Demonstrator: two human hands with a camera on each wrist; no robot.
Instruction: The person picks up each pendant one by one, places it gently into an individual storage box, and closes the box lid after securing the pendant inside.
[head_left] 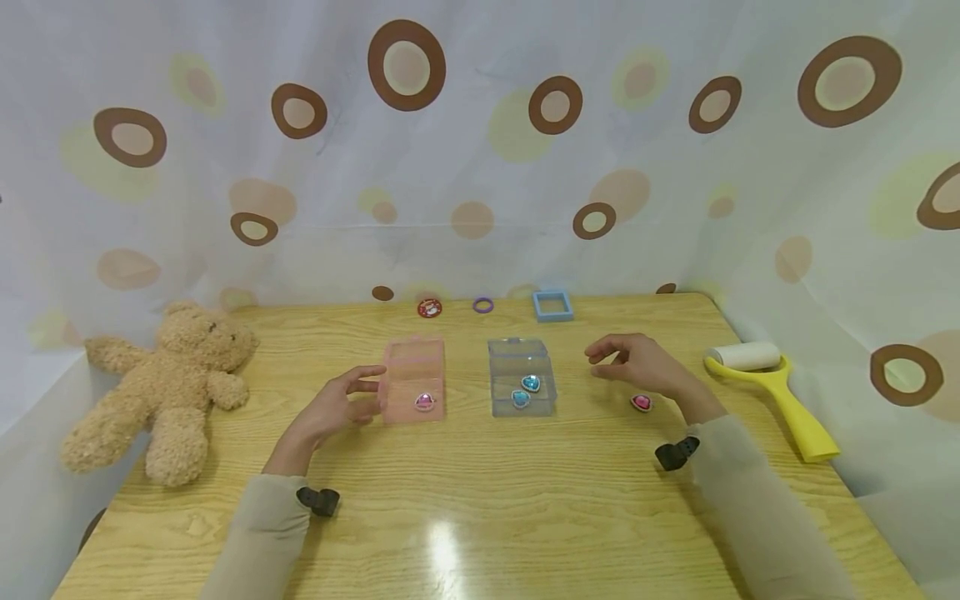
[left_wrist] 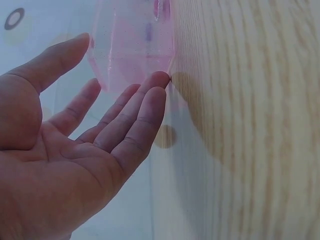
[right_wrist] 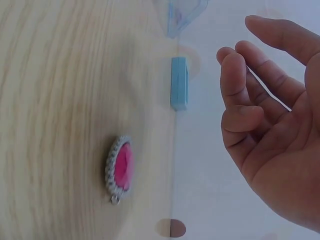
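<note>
My left hand (head_left: 333,408) is at the left side of an open-lidded, clear pink plastic box (head_left: 415,365), its fingertips right at the wall. The fingers are relaxed and hold nothing. Inside that box lies a pink gem charm (head_left: 425,402) with a pale beaded rim. A clear blue-grey box (head_left: 517,365), lid also raised, has two blue gem charms (head_left: 531,383) in it. My right hand (head_left: 637,362) hovers above the table with loosely bent fingers and nothing in them. Just below it in the head view, another pink gem charm (right_wrist: 122,167) rests on the wood.
A teddy bear (head_left: 176,383) lies at the table's left. Along the back are a red round piece (head_left: 429,308), a purple ring (head_left: 483,298) and a light-blue square frame (head_left: 552,317). A yellow-handled lint roller (head_left: 795,408) lies by the right edge.
</note>
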